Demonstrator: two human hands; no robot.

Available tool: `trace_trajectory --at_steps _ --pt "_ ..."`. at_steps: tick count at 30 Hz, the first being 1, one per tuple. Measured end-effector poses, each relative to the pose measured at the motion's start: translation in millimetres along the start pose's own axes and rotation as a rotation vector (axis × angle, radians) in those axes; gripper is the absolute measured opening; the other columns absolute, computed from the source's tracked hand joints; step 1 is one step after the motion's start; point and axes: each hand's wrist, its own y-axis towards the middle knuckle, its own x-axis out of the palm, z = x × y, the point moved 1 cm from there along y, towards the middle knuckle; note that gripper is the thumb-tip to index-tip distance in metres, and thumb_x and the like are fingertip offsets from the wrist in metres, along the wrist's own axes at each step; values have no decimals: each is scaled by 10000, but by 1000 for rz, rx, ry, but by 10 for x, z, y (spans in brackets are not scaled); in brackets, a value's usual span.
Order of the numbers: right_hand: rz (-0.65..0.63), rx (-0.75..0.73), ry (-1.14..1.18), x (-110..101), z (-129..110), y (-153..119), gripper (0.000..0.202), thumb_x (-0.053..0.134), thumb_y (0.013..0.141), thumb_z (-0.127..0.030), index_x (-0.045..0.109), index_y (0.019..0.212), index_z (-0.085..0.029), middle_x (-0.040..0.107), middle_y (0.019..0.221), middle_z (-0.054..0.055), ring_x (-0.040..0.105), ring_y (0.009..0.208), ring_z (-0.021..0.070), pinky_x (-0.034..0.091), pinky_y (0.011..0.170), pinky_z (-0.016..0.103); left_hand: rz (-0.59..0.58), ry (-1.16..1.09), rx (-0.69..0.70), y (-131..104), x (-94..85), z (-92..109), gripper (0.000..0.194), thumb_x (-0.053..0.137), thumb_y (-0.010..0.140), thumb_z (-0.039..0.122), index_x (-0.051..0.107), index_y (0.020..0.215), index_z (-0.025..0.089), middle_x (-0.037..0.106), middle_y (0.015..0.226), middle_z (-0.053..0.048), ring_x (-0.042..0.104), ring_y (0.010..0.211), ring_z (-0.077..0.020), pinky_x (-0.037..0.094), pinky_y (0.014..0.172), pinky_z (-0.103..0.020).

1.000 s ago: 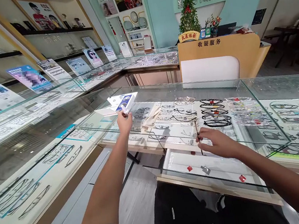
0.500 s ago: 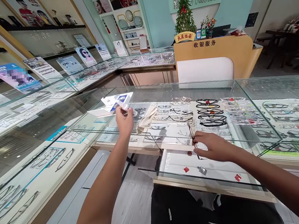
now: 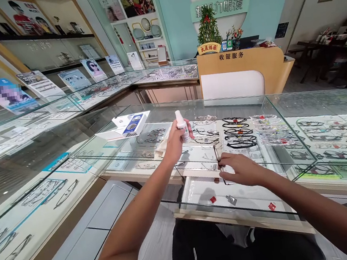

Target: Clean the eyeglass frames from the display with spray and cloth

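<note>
My left hand (image 3: 175, 141) is wrapped round a small white spray bottle (image 3: 183, 129), held upright above the glass counter. To its right, my right hand (image 3: 237, 167) pinches a pair of eyeglasses (image 3: 216, 154) over the counter's front edge. A white and blue box (image 3: 135, 125) lies on the glass top, left of the bottle. A light cloth (image 3: 160, 149) is partly hidden behind my left forearm. Rows of black-framed glasses (image 3: 240, 132) show through the glass.
Below the counter's front edge, an open drawer (image 3: 197, 191) holds small red tags (image 3: 271, 206) and a grey piece. Glass display cases (image 3: 54, 192) extend left and right. A wooden cashier desk (image 3: 275, 63) with a plant (image 3: 207, 25) stands beyond.
My left hand has moved right, away from the box, bringing the white bottle with it. My right hand still holds the glasses in about the same place. The view has shifted slightly.
</note>
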Motion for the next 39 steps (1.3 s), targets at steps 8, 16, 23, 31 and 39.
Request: trace_trajectory --at_steps 8,16,23,31,39 --pt "31 -10 74 -16 82 36 204 599 1040 -346 746 1039 -205 714 1102 54 687 953 211 495 848 347 -125 -198 -167 -32 382 77 312 637 745 489 544 868 217 454 691 9 459 571 -132 461 566 -300" --pt "49 -16 283 -47 154 89 198 612 1029 -321 760 954 -213 713 1014 54 660 947 211 501 879 357 -234 -229 -231 48 524 113 714 548 813 887 487 598 209 331 490 37 348 418 -95 340 463 -269" --pt "345 79 828 -605 247 65 249 635 989 -412 801 991 -226 748 1086 57 672 1065 247 505 975 376 -310 -146 -131 340 836 334 839 392 824 988 451 491 220 296 408 27 316 370 -104 287 436 -288" --pt "428 9 1056 -1013 155 40 252 622 939 -349 799 1027 -193 782 965 72 720 921 235 541 889 385 -254 47 72 479 1075 50 725 454 900 829 597 592 188 548 618 -47 513 589 -155 409 600 -314" --pt "465 -31 979 -578 248 82 371 585 1056 -505 798 1105 -205 739 883 49 684 844 199 534 838 349 -371 -297 -303 355 923 -269 738 443 817 904 451 533 223 351 462 19 360 428 -124 355 501 -296"
